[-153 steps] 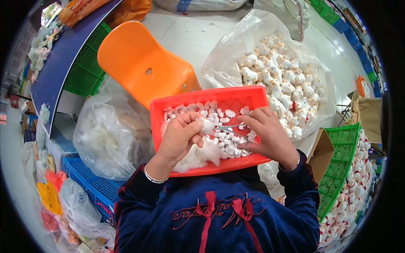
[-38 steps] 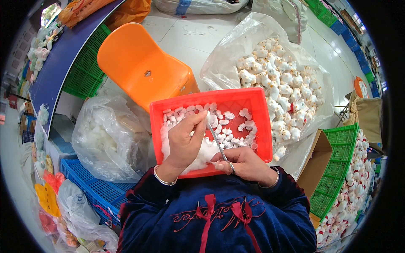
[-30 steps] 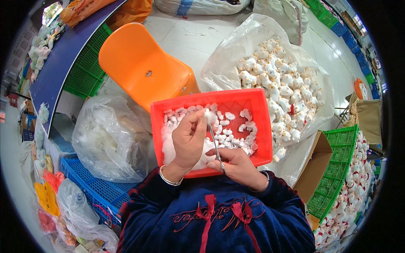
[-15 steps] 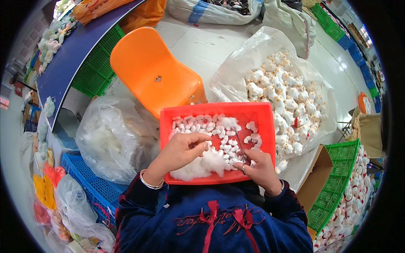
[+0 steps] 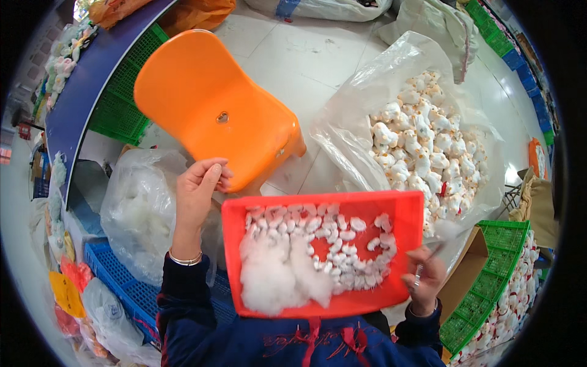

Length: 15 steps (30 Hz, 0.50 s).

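Right hand (image 5: 425,275) gripping metal forceps (image 5: 436,249) (blurred), apparent fluff tuft (image 5: 451,229) at tip, outside red plastic bin (image 5: 416,229). Left hand (image 5: 205,174) looks empty, loosely curled, near orange chair (image 5: 238,116). Fluff pile (image 5: 272,275) bin-left, small white pieces (image 5: 351,263) mostly right. I'd keep tufts small, pinch firmly, clear the rim to avoid snagging.

Left fingers (image 5: 211,175) now outside tray (image 5: 411,229)

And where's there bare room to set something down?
The orange chair's seat, beyond the left hand, and the floor between chair and bag of toys look bare. The red tub is crowded: fluffy stuffing over its near left, white pieces across much of the rest.
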{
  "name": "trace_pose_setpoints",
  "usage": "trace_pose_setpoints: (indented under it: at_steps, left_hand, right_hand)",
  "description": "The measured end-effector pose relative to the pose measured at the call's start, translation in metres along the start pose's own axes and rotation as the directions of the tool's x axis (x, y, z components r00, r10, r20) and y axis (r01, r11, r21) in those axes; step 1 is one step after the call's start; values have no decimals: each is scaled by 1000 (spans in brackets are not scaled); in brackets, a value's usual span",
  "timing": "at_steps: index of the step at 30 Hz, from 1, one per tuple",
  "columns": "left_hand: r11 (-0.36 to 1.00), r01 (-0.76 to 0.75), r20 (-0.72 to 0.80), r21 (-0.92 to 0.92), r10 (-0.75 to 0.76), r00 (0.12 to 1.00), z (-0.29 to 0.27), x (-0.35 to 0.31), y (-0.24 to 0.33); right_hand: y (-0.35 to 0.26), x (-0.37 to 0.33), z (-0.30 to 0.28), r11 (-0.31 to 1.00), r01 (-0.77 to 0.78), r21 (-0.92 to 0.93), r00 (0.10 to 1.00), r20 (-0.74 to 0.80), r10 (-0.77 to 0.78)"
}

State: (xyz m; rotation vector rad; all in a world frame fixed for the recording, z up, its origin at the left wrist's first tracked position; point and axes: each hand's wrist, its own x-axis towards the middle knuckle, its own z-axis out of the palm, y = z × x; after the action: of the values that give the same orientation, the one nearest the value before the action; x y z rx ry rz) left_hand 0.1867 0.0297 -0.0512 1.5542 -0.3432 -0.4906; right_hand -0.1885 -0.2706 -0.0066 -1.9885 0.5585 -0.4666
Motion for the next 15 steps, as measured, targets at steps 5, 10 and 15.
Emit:
trace_pose_setpoints:
  at_steps: [5, 10, 15]
  left_hand:
    - [946, 318, 313, -57, -285, 906, 23, 21, -59]
    - [739, 620, 587, -263, -388, 711, 38, 16, -121]
    - [832, 555, 589, -1, -448, 673, 57, 32, -162]
  right_hand:
    - [25, 18, -4, 998, 52, 45, 963, -268, -38]
    - [32, 30, 2, 987, 150, 50, 947, -295, -129]
    - [44, 19, 7, 957, 180, 229, 922, -379, -83]
